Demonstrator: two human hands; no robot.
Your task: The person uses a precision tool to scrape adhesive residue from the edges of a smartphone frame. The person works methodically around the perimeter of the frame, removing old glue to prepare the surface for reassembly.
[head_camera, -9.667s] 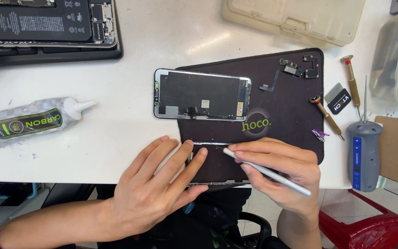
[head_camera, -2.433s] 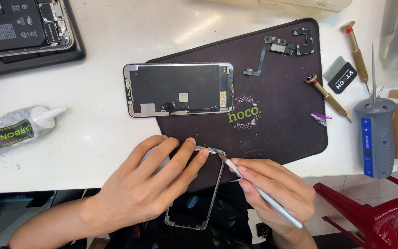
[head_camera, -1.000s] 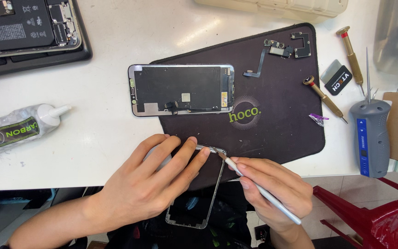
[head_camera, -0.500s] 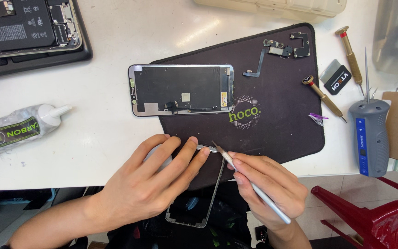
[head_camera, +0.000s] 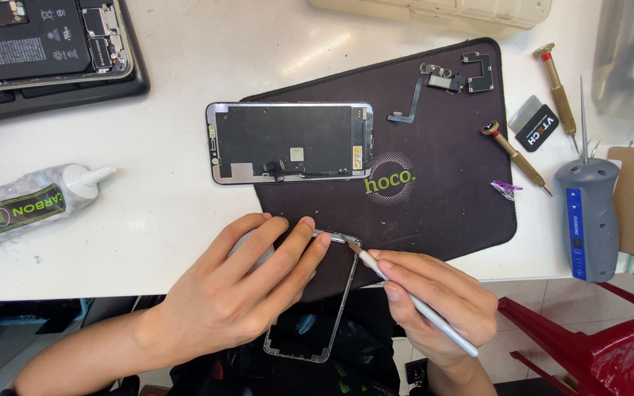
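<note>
- Left hand [head_camera: 240, 293] pins the thin silver rectangular phone frame [head_camera: 332, 304] at the table edge.
- Right hand [head_camera: 434, 304] grips a slim silver blade tool [head_camera: 412, 301]; its tip has returned to the frame's corner.

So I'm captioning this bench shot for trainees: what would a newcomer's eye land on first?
First the two hands at the bottom edge: the left hand steadies a thin metal phone frame while the right hand works a silver blade tool at its corner. Above them, a phone screen panel lies face down, overlapping the dark work mat.
</note>
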